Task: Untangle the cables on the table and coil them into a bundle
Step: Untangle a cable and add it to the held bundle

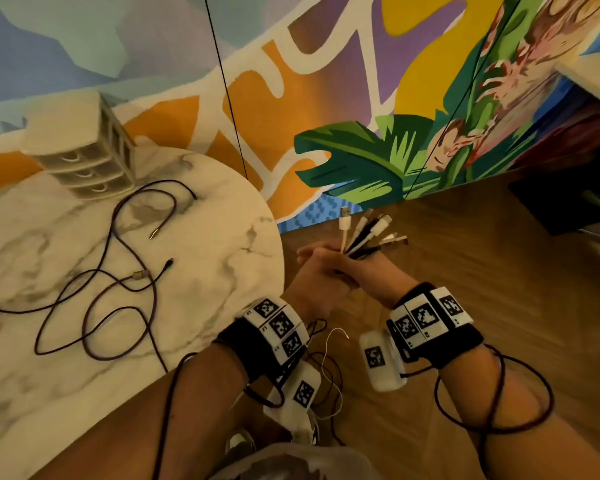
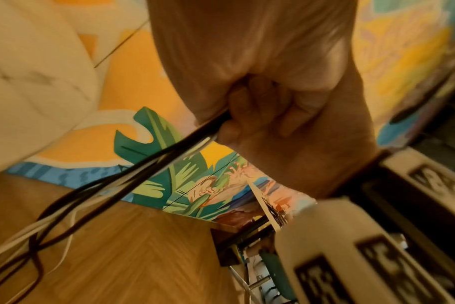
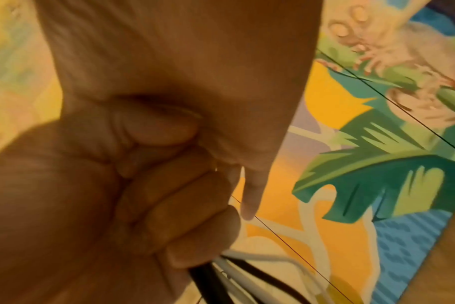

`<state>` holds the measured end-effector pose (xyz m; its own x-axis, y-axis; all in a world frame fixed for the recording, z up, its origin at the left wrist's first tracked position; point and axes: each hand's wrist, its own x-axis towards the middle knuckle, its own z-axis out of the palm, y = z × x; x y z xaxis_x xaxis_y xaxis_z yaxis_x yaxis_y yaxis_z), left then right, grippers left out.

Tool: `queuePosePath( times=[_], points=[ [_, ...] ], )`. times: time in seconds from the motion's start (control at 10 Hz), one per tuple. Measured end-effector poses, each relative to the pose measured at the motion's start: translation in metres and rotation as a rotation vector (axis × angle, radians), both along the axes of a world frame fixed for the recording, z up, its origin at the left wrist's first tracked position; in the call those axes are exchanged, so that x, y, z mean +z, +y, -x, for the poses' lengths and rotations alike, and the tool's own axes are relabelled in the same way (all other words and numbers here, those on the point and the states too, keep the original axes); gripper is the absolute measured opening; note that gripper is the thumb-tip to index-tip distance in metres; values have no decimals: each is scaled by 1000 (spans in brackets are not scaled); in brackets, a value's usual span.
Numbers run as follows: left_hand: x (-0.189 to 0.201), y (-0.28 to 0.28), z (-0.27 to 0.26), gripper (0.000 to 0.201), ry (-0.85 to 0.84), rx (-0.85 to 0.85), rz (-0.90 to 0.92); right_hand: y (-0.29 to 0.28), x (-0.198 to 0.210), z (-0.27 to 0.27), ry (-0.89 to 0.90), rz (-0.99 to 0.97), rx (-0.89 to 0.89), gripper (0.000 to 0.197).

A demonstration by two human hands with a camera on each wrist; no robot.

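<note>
Here we are gripping the gathered cables [image 1: 364,237] with right hand [image 1: 361,271] fingers curled around them, left hand [image 1: 321,285] fingers closing alongside; dark cables [image 1: 118,271] are lying on the tabletop [image 1: 205,271].

There are two hands, the left hand [image 1: 317,284] and the right hand [image 1: 355,268], together at the centre of the head view. From them stands one bunch of cable ends [image 1: 371,230]; I count about seven plugs, white and black. On the one marble table [image 1: 222,216] at left lie about two dark cables [image 1: 118,271]. At upper left stands one drawer unit [image 1: 84,150] with three drawers.
</note>
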<state>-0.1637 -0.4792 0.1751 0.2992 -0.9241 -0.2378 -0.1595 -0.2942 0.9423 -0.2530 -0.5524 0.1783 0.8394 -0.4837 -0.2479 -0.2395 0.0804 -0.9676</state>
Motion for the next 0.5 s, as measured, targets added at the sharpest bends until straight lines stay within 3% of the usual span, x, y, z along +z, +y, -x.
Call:
queuePosePath(
  times=[0.1,0.2,0.3,0.4,0.5],
  points=[
    [3,4,2,57,-99,66,-71,2,2,-6,36,-71,-14,35],
    [9,11,-5,48,-121,-9,-157,4,-2,-13,38,-57,-57,36],
    [8,20,-16,42,-299,-199,-172,9,-2,-21,10,-31,-165,41],
    [12,30,-34,29,-529,-224,-15,8,5,-26,-134,-148,-272,39],
    [40,29,-46,29,-848,40,334,12,8,-33,-183,-62,-245,43]
  ],
)
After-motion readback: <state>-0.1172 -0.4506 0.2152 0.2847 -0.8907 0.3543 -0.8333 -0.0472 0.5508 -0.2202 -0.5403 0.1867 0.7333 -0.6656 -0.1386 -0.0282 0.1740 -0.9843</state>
